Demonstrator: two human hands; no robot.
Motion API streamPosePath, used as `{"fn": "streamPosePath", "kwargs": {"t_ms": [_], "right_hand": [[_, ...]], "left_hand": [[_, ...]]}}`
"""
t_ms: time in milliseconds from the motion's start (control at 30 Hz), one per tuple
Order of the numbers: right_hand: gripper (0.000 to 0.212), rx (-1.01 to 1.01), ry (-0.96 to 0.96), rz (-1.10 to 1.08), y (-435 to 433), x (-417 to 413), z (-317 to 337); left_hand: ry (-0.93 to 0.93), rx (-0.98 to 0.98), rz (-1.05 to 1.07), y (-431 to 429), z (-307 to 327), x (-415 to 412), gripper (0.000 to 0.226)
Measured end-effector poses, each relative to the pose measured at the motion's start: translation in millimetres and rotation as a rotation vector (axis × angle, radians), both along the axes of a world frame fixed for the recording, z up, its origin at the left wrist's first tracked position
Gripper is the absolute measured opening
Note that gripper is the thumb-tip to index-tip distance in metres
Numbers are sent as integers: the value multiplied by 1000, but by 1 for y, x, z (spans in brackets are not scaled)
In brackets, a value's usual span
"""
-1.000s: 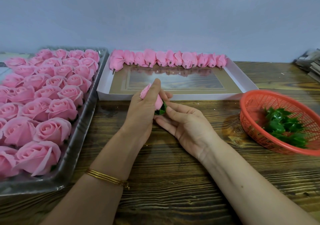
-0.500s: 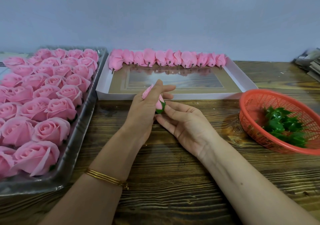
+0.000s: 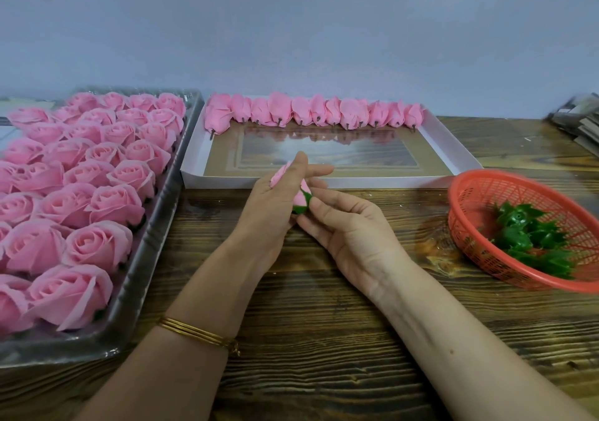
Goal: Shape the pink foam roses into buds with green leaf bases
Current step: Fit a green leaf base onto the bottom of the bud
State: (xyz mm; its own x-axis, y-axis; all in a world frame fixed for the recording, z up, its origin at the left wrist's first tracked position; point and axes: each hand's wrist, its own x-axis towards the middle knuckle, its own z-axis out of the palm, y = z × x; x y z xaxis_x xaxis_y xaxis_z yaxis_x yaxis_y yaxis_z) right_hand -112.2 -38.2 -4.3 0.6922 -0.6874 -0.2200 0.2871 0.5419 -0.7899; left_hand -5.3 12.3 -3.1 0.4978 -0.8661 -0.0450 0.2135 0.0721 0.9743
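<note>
step: left hand [image 3: 269, 206] grips bud [image 3: 302, 196], right hand [image 3: 353, 229] pinches leaf base [image 3: 300, 208] | next: likely lay bud in tray [image 3: 356, 182], 12 o'clock

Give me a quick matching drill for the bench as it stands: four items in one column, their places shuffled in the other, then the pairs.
Items
1. open roses
2. finished buds
3. green leaf bases
4. bud in work

Places
A. in the red basket, on the right
B. held between the left hand and the right hand
C. in the clear tray, on the left
D. along the far edge of the white tray

Pairs: 1-C, 2-D, 3-A, 4-B
</note>
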Motion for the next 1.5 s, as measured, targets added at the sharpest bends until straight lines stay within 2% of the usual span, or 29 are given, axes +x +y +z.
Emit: {"fn": "streamPosePath", "kwargs": {"t_ms": [167, 367, 567, 700, 900, 1033, 1233, 1333, 1500], "right_hand": [[17, 56, 43, 90, 0, 0, 4], [19, 109, 53, 120, 0, -2, 6], [34, 79, 10, 129, -3, -3, 2], [33, 46, -16, 124, -4, -4, -1], [38, -42, -32, 44, -3, -1, -3], [39, -206, 37, -46, 0, -1, -5], [37, -435, 150, -121, 2, -2, -7], [38, -403, 130, -123, 1, -1, -6], [47, -162, 46, -78, 1, 1, -3]], "left_hand": [[91, -3, 2, 1, 1, 2, 44], [30, 36, -15, 1, 1, 1, 44], [-8, 52, -41, 3, 1, 1, 49], [-30, 48, -45, 3, 0, 1, 49], [-20, 49, -48, 2, -1, 1, 47], [40, 40, -41, 2, 0, 1, 53], [3, 39, -28, 0, -3, 1, 39], [-4, 28, -1, -1, -3, -1, 39], [9, 4, 92, -3, -1, -3, 42]]}}
